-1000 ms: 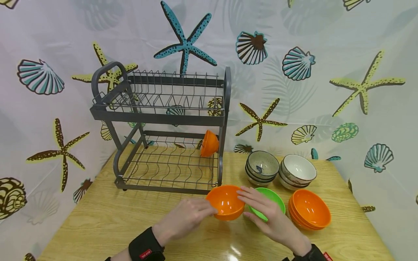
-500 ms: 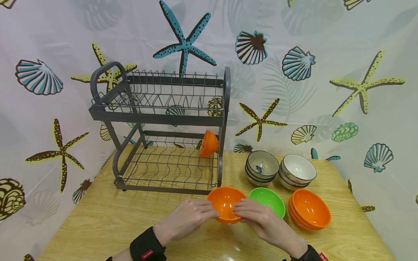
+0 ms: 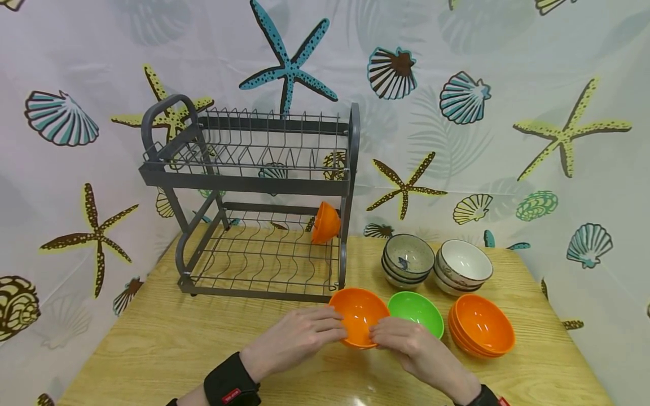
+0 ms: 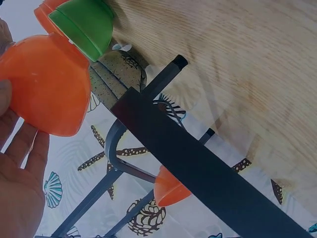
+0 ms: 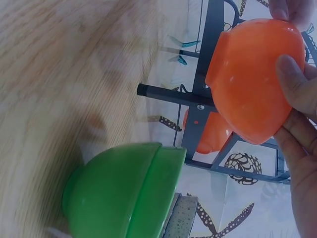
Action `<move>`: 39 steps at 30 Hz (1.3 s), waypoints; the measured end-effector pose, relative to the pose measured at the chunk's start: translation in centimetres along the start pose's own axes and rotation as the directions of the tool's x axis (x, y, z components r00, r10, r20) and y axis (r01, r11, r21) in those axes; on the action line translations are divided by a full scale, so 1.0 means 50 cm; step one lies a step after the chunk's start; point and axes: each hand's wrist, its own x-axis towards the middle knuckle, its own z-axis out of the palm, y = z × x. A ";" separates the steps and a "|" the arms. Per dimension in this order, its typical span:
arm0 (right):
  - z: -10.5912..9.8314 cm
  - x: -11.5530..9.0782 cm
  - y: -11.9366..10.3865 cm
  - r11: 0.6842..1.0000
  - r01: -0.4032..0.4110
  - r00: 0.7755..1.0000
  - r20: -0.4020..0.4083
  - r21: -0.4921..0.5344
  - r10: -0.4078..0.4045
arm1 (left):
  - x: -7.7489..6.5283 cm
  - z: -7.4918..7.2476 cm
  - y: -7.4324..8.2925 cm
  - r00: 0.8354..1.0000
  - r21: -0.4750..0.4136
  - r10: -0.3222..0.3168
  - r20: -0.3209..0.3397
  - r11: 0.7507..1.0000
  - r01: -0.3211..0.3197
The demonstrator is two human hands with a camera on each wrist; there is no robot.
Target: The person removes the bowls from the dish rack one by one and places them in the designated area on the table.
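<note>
Between my two hands an orange bowl is held up over the table, its inside facing the head camera. My left hand grips its left rim, fingers inside, and the left wrist view shows the thumb on the outer wall. At the near right rim my right hand pinches the bowl, with its thumb on the outside in the right wrist view. Just behind the right hand stand nested green bowls. A second orange bowl leans on edge in the rack's lower tier.
A dark two-tier dish rack stands at the back left. Right of it are stacked speckled grey bowls, stacked white bowls and stacked orange bowls. All stand on a wooden table before a patterned cloth.
The orange bowl has shifted slightly right and tipped further toward the head camera. My right hand has slid down from its right side to the near rim; my left hand follows slightly right.
</note>
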 end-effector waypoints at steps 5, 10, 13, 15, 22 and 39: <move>-0.009 -0.012 0.000 0.999 -0.026 1.000 -0.007 -0.038 0.026 | -0.007 0.008 0.003 0.999 -0.026 -0.040 0.036 0.999 0.040; -0.022 -0.030 0.004 0.995 -0.082 0.996 -0.031 -0.060 0.081 | -0.017 0.012 0.004 0.982 -0.081 -0.156 0.102 0.983 0.165; -0.030 -0.042 0.010 0.994 -0.099 0.993 -0.067 -0.049 0.096 | -0.023 0.013 0.003 0.971 -0.050 -0.204 0.125 0.976 0.211; -0.036 -0.050 0.013 0.993 -0.113 0.990 -0.087 -0.035 0.110 | -0.027 0.015 0.002 0.964 -0.019 -0.226 0.140 0.973 0.231; -0.053 -0.075 0.019 0.986 -0.164 0.976 -0.151 -0.012 0.160 | -0.037 0.021 -0.001 0.936 0.006 -0.301 0.181 0.952 0.305; -0.103 -0.136 0.035 0.956 -0.282 0.937 -0.242 -0.087 0.254 | -0.054 0.030 -0.006 0.922 -0.006 -0.341 0.183 0.938 0.347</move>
